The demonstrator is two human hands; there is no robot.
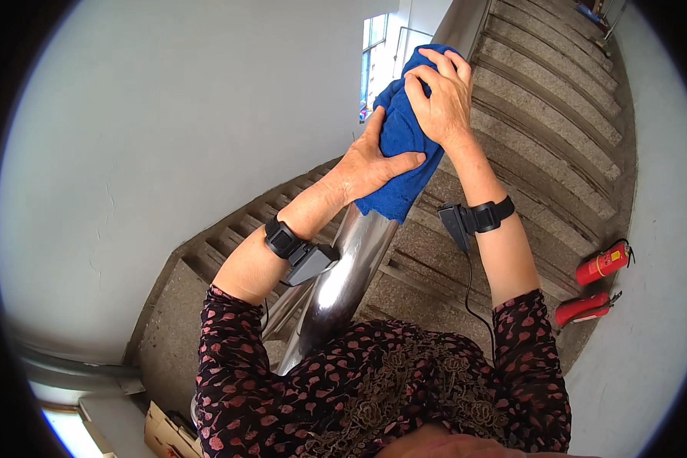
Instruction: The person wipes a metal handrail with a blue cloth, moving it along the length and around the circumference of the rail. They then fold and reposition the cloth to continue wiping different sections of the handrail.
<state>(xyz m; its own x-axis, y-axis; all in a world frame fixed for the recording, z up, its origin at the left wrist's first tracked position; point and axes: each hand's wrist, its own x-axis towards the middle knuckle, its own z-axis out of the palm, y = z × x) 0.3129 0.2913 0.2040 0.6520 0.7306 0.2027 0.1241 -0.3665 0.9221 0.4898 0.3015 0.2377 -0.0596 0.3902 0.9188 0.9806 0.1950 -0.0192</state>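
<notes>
The left hand [366,169] and right hand [444,103] are clasping the cloth [401,133] over the metal rail [351,259], fingers curling onto it. It is looking soft and light, suiting a broad hold on slick metal, though its underside is hiding. Bare rail is running below its edge, stairs [546,111] flanking.

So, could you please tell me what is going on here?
A person has both hands on a blue cloth draped over a shiny metal handrail in a stairwell. The left hand clasps the cloth, its thumb across the top; the right hand lies on it farther up the rail, fingers bent. Below the cloth, the rail's near part is uncovered. Two red fire extinguishers are by the wall on the right.
</notes>
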